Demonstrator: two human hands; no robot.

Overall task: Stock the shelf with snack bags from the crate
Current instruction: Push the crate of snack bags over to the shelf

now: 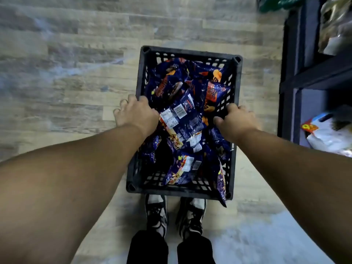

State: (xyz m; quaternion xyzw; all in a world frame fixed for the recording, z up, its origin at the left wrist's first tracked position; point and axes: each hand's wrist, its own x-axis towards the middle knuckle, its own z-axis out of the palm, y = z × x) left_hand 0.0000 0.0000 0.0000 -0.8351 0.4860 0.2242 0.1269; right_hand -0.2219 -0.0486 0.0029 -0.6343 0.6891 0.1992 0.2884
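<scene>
A black plastic crate [190, 53] sits low in front of me over the wooden floor, filled with several dark blue snack bags [182, 111]. My left hand [136, 113] grips the crate's left rim, fingers curled over the edge. On the opposite side my right hand [235, 120] grips the right rim the same way. One bag hangs over the crate's near right corner [222, 184]. A dark shelf unit [308, 77] stands at the right edge of the view.
The shelf holds other packaged goods: a white bag with a red and yellow label [327, 134] low down and shiny packs [335, 23] higher up. My two shoes [174, 214] stand just behind the crate. Wooden floor [66, 73] stretches to the left.
</scene>
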